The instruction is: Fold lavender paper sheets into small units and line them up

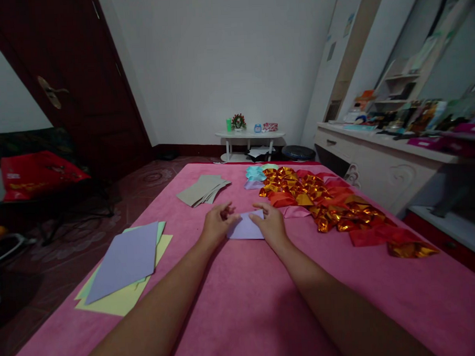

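A small lilac sheet of paper (pixel 245 228) is between my two hands, at the middle of the pink-covered table. My left hand (pixel 219 222) pinches its left edge, thumb on top and fingers curled. On the other side my right hand (pixel 271 225) grips the upper right part, its thumb lying on the paper. Whether the sheet is folded, I cannot tell. Left of my left arm lies a stack of larger coloured sheets (pixel 125 259), lilac over green and yellow. Beyond my left hand rests a fanned pile of grey-beige paper pieces (pixel 202 190).
Shiny orange-gold foil pieces (pixel 301 188) and red folded ones (pixel 368 236) cover the table's right side. Blue folded papers (pixel 255 173) sit at the far edge. A white dresser (pixel 346 147) stands close on the right, and a red bag (pixel 42 173) on the left.
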Available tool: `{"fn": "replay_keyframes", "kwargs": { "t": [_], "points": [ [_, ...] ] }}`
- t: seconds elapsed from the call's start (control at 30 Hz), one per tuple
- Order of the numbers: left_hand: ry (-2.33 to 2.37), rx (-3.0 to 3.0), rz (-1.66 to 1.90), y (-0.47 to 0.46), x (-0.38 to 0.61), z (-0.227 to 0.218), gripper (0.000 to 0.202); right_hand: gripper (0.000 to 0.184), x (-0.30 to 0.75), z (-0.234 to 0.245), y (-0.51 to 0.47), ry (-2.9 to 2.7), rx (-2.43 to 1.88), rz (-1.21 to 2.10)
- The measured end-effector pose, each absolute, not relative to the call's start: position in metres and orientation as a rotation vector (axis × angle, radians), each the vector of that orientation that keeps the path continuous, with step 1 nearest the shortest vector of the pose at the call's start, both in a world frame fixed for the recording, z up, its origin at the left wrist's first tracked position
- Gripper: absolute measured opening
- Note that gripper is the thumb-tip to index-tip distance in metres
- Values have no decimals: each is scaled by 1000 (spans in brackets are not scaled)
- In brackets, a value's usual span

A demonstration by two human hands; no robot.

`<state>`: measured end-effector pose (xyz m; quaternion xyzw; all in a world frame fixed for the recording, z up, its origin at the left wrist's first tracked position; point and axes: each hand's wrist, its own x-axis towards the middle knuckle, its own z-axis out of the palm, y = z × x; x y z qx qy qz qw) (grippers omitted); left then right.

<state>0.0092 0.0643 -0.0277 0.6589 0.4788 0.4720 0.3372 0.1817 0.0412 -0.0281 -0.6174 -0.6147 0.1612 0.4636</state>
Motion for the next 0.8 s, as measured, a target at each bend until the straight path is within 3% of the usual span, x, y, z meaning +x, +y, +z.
{"fn": "replay_keyframes", "kwargs": {
  "t": [0.1, 0.27, 0.4, 0.63, 0.8],
  "points": [
    [1186, 1386, 1408, 64, 8, -22, 66, 38, 185, -24, 38, -1243, -1240, 576],
    [1017, 1466, 1202, 46, 15, -6, 44, 40, 185, -14, 33, -953, -1067, 696],
    [967, 1515, 1119, 35, 25, -5, 41, 38, 183, -10, 31, -909, -980, 795],
    [1092, 1180, 1571, 39, 28, -7, 44, 36, 177, -8, 25, -977, -877, 1122],
    [1052, 1162, 1603, 35, 32, -6, 42, 38, 166, -14, 23, -1168, -956, 1233]
  ]
}}
